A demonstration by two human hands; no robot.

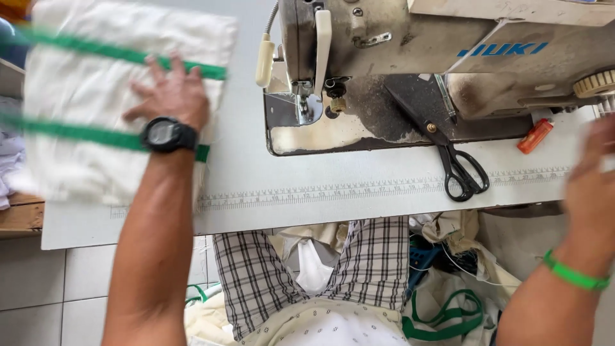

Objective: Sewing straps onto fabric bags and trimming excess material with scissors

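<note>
The left hand [172, 91], a black watch [168, 135] on its wrist, lies flat with fingers spread on a white cloth [96, 77] at the left end of the worktop [359, 186]. The palm presses down; nothing is pinched or gripped. The cloth carries two green bands [77, 132]; the upper band runs under the fingertips, the lower one passes at the wrist. The cloth and bands are blurred. The cloth's left edge overhangs the worktop above a wooden ledge [22, 214].

The right hand [592, 186] is at the right edge of the view, over the right end of the worktop, a green wristband [574, 275] on its wrist. It is blurred and partly cut off by the frame, so I cannot tell whether it is released or grasping anything.

A sewing machine [448, 45] stands at the back of the worktop, well apart from the cloth, its needle and presser foot [306, 106] over a worn metal plate. Black scissors [458, 163] lie in front of the machine, blades pointing under its arm, handles toward the person. A small orange object [535, 136] lies just right of them, near the machine base. A printed ruler strip [384, 188] runs along the worktop's front.

Below the worktop are checked fabric [256, 275], pale cloth pieces and a green strap [448, 317].
</note>
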